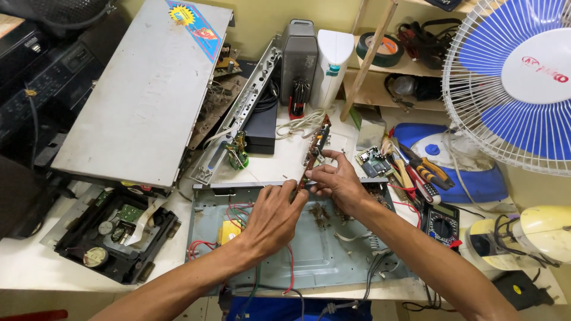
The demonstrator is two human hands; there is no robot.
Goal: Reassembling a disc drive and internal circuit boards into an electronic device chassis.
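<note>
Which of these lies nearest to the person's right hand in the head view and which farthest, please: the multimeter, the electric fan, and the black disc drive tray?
From the right hand:
1. Multimeter, just to its right, at the table's near edge.
2. Electric fan, up at the far right.
3. Black disc drive tray, far across on the left, beyond the left hand.

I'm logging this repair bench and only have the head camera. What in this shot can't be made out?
- Left hand: its fingertips hide where they touch the narrow circuit board.
- Right hand: its palm side faces away, so the grip is unclear.
- Open metal chassis: both forearms cover part of the floor and wiring.
- Fan: cut off by the top and right edges.
- Multimeter: dial setting too small to read.
</note>
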